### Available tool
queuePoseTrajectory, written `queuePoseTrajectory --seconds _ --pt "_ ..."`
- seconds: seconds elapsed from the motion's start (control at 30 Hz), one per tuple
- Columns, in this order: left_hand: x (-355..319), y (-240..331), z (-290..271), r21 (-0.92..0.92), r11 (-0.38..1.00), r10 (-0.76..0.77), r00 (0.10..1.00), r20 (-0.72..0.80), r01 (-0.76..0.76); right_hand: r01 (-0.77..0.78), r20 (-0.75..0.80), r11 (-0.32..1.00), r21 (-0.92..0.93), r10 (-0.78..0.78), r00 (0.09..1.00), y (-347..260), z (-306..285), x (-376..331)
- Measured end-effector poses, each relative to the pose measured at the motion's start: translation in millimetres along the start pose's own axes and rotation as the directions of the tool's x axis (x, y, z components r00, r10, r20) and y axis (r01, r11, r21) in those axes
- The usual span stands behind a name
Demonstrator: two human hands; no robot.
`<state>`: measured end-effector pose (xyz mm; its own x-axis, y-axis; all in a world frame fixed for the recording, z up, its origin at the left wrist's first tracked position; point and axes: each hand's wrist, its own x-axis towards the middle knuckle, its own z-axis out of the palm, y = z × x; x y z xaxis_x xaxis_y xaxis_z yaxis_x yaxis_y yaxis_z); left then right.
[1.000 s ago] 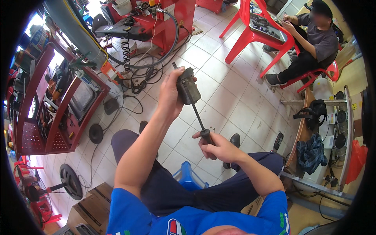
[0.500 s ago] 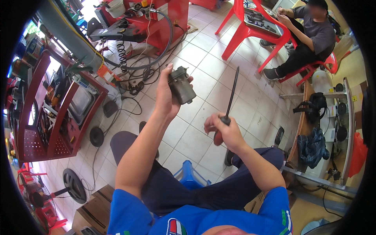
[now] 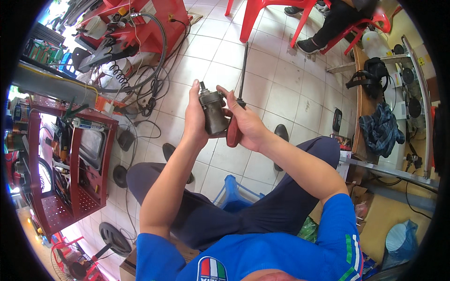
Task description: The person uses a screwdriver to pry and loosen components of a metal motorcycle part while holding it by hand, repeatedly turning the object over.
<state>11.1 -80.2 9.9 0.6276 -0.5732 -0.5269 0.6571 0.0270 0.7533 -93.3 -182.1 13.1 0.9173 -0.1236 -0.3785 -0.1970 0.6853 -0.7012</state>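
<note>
My left hand (image 3: pixel 194 117) is wrapped round the left side of a small cylindrical metal motor (image 3: pixel 216 119), with a short stud on its upper end. The motor is held nearly upright above the floor between my knees. In my right hand (image 3: pixel 251 125) is a long screwdriver (image 3: pixel 233 132) with a red and black handle, its dark shaft pointing up and away from me. The handle lies against the palm while the thumb and forefinger reach to the motor's upper right side. Fingers behind the motor are partly hidden.
A blue stool (image 3: pixel 228 187) stands between my legs. To the left is a dark red tool cart (image 3: pixel 108 161), with tangled cables (image 3: pixel 152 89) beyond it. A red chair (image 3: pixel 251 21) and a seated person (image 3: pixel 323 30) are ahead; a black bag (image 3: pixel 376 72) lies at right.
My right hand has moved left and up to the motor with the screwdriver still in it. The motor now stands more upright. The view has shifted, and less of the seated person shows.
</note>
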Motion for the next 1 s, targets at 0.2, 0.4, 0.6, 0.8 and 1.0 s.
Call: queuePoseTrajectory --seconds 0.2,0.4,0.6,0.8,1.0 --pt "1.3 -1.6 6.8 0.243 0.963 0.134 0.989 -0.061 -0.115 0.006 0.064 0.996 0.091 -0.012 0.998 7.4 -7.4 5.6" --pt "-12.9 27.6 7.3 0.468 0.862 0.147 0.980 0.134 -0.193 0.017 0.111 0.988 0.154 -0.034 0.993 -6.2 -8.2 -0.8" --pt "-5.6 21.2 -0.7 0.211 0.927 0.300 0.951 0.074 -0.309 0.036 0.165 0.991 0.132 -0.057 0.985 -14.7 -10.1 3.5" --pt "-13.6 10.2 -6.1 0.458 0.256 0.893 0.389 0.225 -0.851 0.082 0.095 0.973 0.216 -0.104 0.990 -17.9 -8.4 3.8" --pt "-26.6 4.7 8.4 0.607 0.075 0.861 0.359 0.361 -0.791 0.106 0.014 0.964 0.245 -0.113 0.994 -16.2 -13.9 6.4"
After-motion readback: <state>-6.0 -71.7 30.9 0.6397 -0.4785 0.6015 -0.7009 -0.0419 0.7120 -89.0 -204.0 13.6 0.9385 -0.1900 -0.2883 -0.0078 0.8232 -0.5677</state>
